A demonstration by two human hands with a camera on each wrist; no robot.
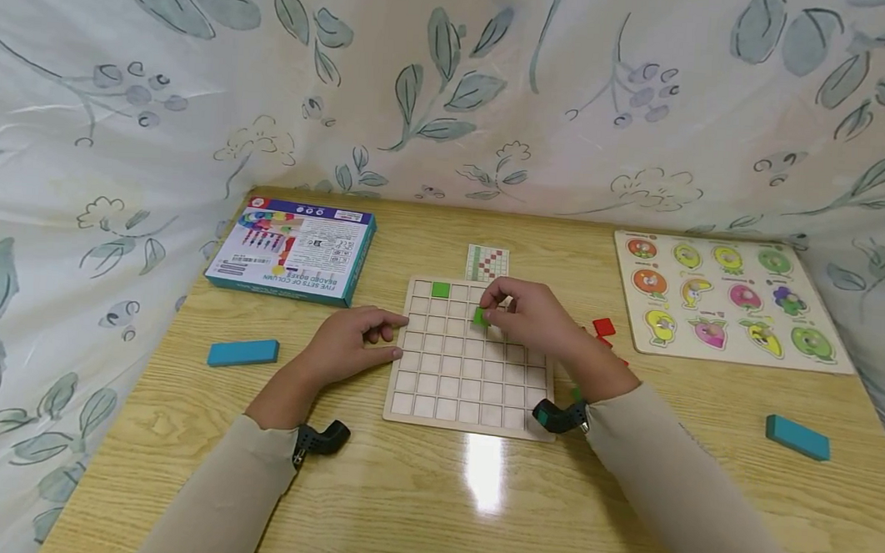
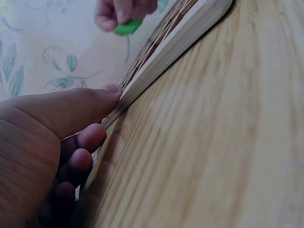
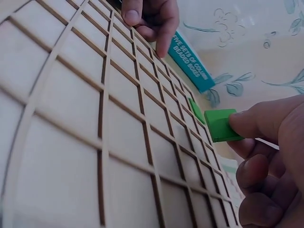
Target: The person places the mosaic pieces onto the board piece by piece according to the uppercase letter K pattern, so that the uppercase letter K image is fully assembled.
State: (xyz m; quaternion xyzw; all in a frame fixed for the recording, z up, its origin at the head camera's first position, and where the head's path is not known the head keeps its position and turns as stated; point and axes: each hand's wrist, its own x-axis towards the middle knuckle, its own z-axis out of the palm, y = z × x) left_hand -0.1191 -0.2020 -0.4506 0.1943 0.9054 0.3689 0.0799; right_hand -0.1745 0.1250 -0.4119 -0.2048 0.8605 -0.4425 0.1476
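Note:
A pale wooden grid board (image 1: 435,423) lies on the table, divided into square cells. One green tile (image 1: 440,290) sits in a cell of its top row. My right hand (image 1: 534,319) pinches a second green tile (image 3: 221,125) between thumb and fingertips, held over the upper part of the board. At the board's left edge rests my left hand (image 1: 349,343). Its thumb (image 2: 102,97) touches the wooden rim in the left wrist view, and its other fingers are loosely bent beside the edge.
Red tiles (image 1: 603,327) lie right of the board, partly hidden by the right arm. Behind it is a small pattern card (image 1: 487,263). A printed box (image 1: 294,248) stands at back left, a fruit puzzle board (image 1: 734,300) at back right. Blue blocks (image 1: 243,353) flank both sides.

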